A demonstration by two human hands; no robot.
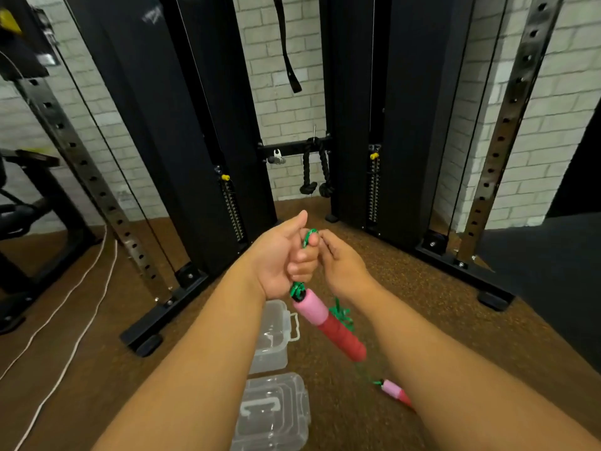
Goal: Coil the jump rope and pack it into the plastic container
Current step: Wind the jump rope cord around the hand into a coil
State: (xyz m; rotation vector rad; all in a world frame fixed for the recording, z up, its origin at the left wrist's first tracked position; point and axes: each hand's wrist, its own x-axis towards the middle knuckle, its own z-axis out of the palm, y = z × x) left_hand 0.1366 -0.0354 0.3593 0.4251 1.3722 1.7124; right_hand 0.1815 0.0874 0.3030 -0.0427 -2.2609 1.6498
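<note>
A green jump rope (307,237) runs through my left hand (286,255), whose fingers are closed around it at chest height. One pink and red handle (328,323) hangs just below that fist. My right hand (341,265) pinches the rope at the top, touching my left fingers. More green rope (341,315) dangles under my right wrist. The second pink and red handle (395,392) hangs low beside my right forearm. On the floor below stand a clear plastic container (274,336) and its clear lid (276,411), apart from each other.
A black cable machine (201,157) with weight stacks stands ahead on brown rubber floor (406,288). Steel perforated uprights (97,177) flank it. A thin white cord (65,320) trails across the floor at left. A black bench (32,206) sits at far left.
</note>
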